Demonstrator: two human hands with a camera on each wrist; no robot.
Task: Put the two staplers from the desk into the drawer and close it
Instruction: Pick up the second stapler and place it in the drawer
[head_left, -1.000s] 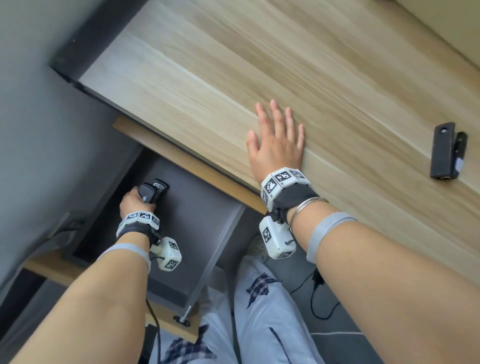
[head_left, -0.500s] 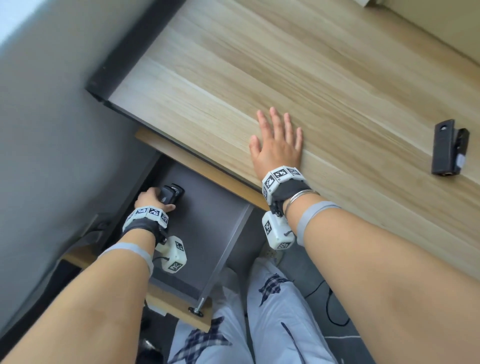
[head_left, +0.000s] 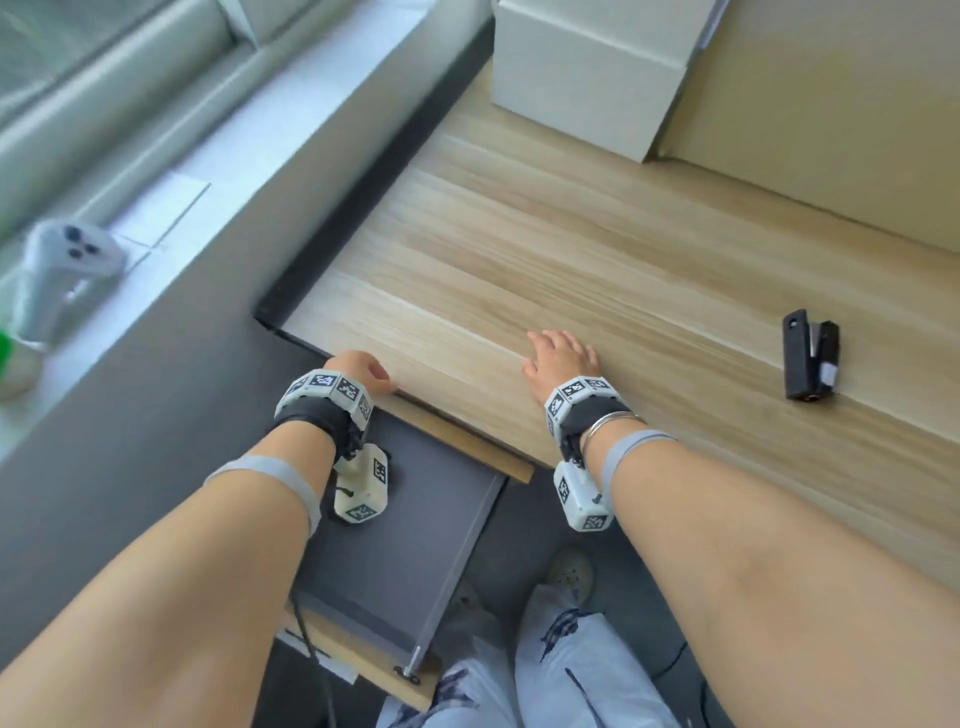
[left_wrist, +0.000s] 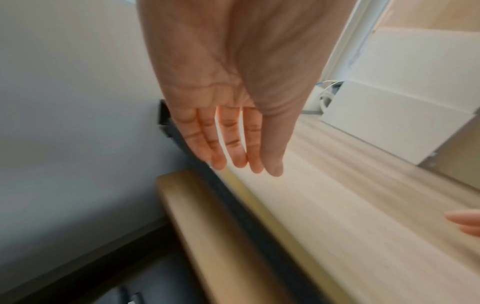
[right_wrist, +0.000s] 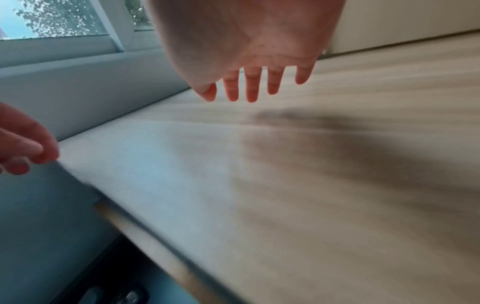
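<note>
A black stapler lies on the wooden desk at the right, well clear of both hands. The grey drawer stands pulled out under the desk's left front. My left hand is empty, with its fingers straight, and hovers at the desk's front left edge above the drawer. My right hand is over the desk near its front edge, fingers spread and holding nothing. A dark blurred shape low in the drawer looks like the other stapler; in the head view my left wrist hides it.
A white box stands at the back of the desk, with a beige panel to its right. A white controller sits on the window ledge at the left. The person's legs are beside the drawer's wooden front.
My left hand has let go of the stapler in the drawer and risen to the desk's edge. The right hand stayed near the desk's front. The head view has tilted up.
</note>
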